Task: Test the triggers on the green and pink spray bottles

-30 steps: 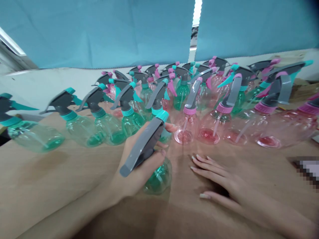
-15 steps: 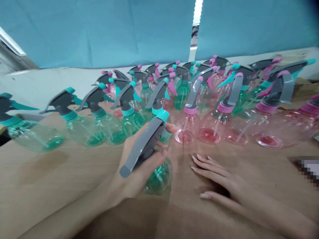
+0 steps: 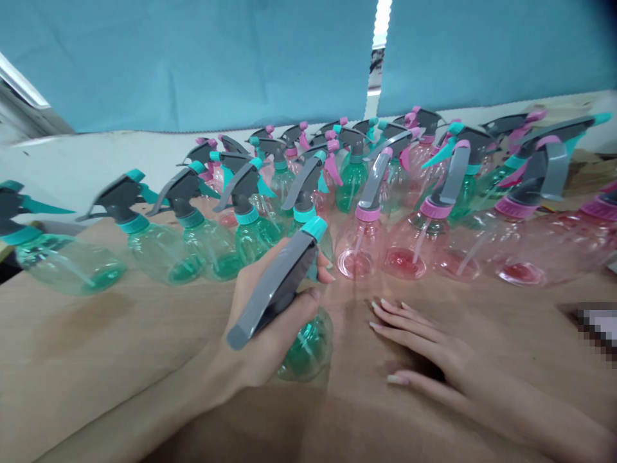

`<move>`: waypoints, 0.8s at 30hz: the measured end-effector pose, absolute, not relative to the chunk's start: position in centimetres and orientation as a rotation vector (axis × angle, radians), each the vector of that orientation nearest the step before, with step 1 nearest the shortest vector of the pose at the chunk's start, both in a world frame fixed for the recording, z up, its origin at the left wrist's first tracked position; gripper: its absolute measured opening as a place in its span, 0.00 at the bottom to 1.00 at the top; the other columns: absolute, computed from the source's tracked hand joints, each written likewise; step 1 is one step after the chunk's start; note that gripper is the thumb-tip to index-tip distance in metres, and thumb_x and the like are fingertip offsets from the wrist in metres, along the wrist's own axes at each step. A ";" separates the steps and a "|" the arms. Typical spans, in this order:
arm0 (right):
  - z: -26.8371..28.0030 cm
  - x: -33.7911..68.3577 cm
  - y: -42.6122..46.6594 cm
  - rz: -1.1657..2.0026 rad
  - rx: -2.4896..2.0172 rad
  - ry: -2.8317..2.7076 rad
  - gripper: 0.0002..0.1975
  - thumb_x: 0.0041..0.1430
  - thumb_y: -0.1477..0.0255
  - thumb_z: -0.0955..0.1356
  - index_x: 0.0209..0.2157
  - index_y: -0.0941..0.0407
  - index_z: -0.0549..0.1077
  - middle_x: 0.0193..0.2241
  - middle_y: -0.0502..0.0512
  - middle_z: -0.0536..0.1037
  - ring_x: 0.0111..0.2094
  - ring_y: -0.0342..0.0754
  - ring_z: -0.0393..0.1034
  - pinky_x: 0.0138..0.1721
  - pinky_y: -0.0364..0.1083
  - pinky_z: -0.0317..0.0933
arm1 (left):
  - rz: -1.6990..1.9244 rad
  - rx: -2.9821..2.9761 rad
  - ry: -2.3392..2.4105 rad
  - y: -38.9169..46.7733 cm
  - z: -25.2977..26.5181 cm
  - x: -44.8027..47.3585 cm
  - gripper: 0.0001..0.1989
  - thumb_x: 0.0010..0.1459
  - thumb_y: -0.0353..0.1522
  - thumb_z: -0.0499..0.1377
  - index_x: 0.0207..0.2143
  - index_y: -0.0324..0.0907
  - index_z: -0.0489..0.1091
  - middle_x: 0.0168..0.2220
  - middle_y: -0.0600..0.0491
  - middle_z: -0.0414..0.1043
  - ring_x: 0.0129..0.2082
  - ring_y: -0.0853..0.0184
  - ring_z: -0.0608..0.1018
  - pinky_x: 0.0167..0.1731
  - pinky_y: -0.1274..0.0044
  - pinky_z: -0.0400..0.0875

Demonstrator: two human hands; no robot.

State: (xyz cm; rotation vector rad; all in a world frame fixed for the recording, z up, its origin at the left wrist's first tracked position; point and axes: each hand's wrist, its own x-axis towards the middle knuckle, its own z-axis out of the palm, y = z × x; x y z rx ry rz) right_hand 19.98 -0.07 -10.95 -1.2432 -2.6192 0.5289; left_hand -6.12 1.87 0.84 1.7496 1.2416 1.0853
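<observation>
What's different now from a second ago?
The left hand's outstretched fingers have curled back toward the person, and the grey back end of the held bottle's sprayer has shifted slightly left and nearer. Nothing was let go or newly picked up. The right hand and the other bottles stayed put.

One view here, and it's from up on the person's head, facing forward and tipping down across the desk (image 3: 357, 399)! The left fingers (image 3: 295, 316) and right fingers (image 3: 409, 334) sit close below the lens, rows of spray bottles (image 3: 259, 239) stand mid-frame, and blue cloth (image 3: 216, 64) hangs farthest back.
</observation>
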 end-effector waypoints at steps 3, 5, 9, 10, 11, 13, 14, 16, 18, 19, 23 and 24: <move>-11.1 20.0 0.0 0.547 -1.238 -2.605 0.29 0.66 0.53 0.63 0.66 0.44 0.57 0.68 0.48 0.54 0.67 0.57 0.49 0.63 0.62 0.52 | 1.128 1.690 1.220 1.9 0.6 -6.1 0.05 0.51 0.32 0.58 0.33 0.47 0.68 0.32 0.55 0.74 0.31 0.64 0.78 0.27 0.76 0.71; -11.2 20.1 0.0 0.555 -1.235 -2.597 0.29 0.66 0.54 0.63 0.66 0.43 0.57 0.68 0.48 0.54 0.67 0.56 0.49 0.63 0.62 0.52 | 1.143 1.676 1.214 1.9 0.5 -6.2 0.05 0.51 0.31 0.58 0.33 0.47 0.68 0.31 0.56 0.73 0.29 0.65 0.78 0.26 0.76 0.72; -11.4 20.2 0.0 0.540 -1.231 -2.594 0.29 0.66 0.55 0.63 0.66 0.43 0.56 0.68 0.48 0.54 0.67 0.56 0.48 0.63 0.61 0.52 | 1.073 1.749 1.198 2.1 0.6 -6.2 0.10 0.53 0.29 0.57 0.38 0.47 0.70 0.31 0.58 0.74 0.21 0.69 0.74 0.20 0.77 0.67; -11.5 20.2 -0.1 0.538 -1.228 -2.590 0.29 0.66 0.55 0.64 0.66 0.43 0.56 0.68 0.47 0.54 0.67 0.56 0.49 0.63 0.61 0.52 | 1.065 1.782 1.206 2.1 0.7 -6.3 0.12 0.54 0.29 0.56 0.41 0.48 0.71 0.33 0.57 0.75 0.22 0.69 0.74 0.22 0.76 0.68; -11.5 20.2 -0.1 0.537 -1.226 -2.586 0.30 0.66 0.55 0.64 0.66 0.43 0.56 0.68 0.47 0.54 0.67 0.56 0.49 0.64 0.61 0.52 | 1.076 1.813 1.218 2.2 0.7 -6.3 0.14 0.55 0.29 0.56 0.44 0.48 0.71 0.36 0.56 0.76 0.25 0.68 0.76 0.25 0.76 0.70; -11.4 20.1 -0.1 0.536 -1.224 -2.583 0.30 0.66 0.55 0.64 0.66 0.43 0.56 0.67 0.48 0.55 0.67 0.56 0.49 0.63 0.62 0.52 | 1.133 1.856 1.230 2.2 0.6 -6.2 0.15 0.57 0.29 0.57 0.47 0.48 0.71 0.44 0.55 0.77 0.36 0.65 0.80 0.36 0.75 0.74; -11.4 20.1 -0.1 0.533 -1.224 -2.590 0.30 0.66 0.55 0.64 0.66 0.43 0.56 0.67 0.48 0.55 0.67 0.56 0.50 0.63 0.62 0.52 | 1.156 1.863 1.230 2.2 0.5 -6.2 0.16 0.57 0.29 0.57 0.48 0.48 0.71 0.48 0.54 0.77 0.42 0.65 0.80 0.43 0.74 0.74; -11.3 20.1 -0.1 0.513 -1.234 -2.609 0.30 0.66 0.54 0.63 0.66 0.44 0.56 0.67 0.48 0.55 0.67 0.56 0.50 0.63 0.62 0.53 | 1.189 1.859 1.222 2.1 0.4 -6.2 0.16 0.58 0.28 0.58 0.49 0.48 0.71 0.52 0.54 0.75 0.51 0.64 0.78 0.51 0.74 0.72; -11.2 20.1 -0.1 0.488 -1.240 -2.626 0.30 0.66 0.53 0.62 0.66 0.44 0.56 0.67 0.48 0.54 0.67 0.56 0.50 0.62 0.62 0.53 | 1.199 1.852 1.212 1.9 0.3 -6.1 0.17 0.57 0.27 0.58 0.49 0.48 0.71 0.55 0.54 0.74 0.53 0.64 0.77 0.52 0.75 0.73; -11.1 20.2 -0.1 0.479 -1.240 -2.631 0.30 0.66 0.53 0.62 0.66 0.44 0.56 0.67 0.48 0.54 0.67 0.56 0.50 0.62 0.62 0.53 | 1.205 1.849 1.207 1.9 0.2 -6.0 0.18 0.57 0.26 0.58 0.50 0.48 0.71 0.55 0.55 0.74 0.54 0.63 0.77 0.51 0.75 0.74; -11.0 20.2 -0.1 0.479 -1.240 -2.644 0.30 0.66 0.53 0.62 0.66 0.44 0.56 0.68 0.48 0.54 0.67 0.55 0.50 0.63 0.61 0.53 | 1.238 1.803 1.228 1.9 0.0 -6.0 0.19 0.57 0.28 0.59 0.52 0.49 0.69 0.57 0.56 0.73 0.56 0.63 0.75 0.55 0.73 0.73; -11.0 20.2 0.0 0.481 -1.243 -2.643 0.30 0.66 0.53 0.62 0.66 0.44 0.56 0.68 0.47 0.54 0.67 0.55 0.50 0.63 0.61 0.53 | 1.233 1.788 1.241 1.9 0.0 -6.0 0.20 0.57 0.28 0.60 0.52 0.50 0.69 0.57 0.57 0.73 0.56 0.62 0.75 0.54 0.73 0.73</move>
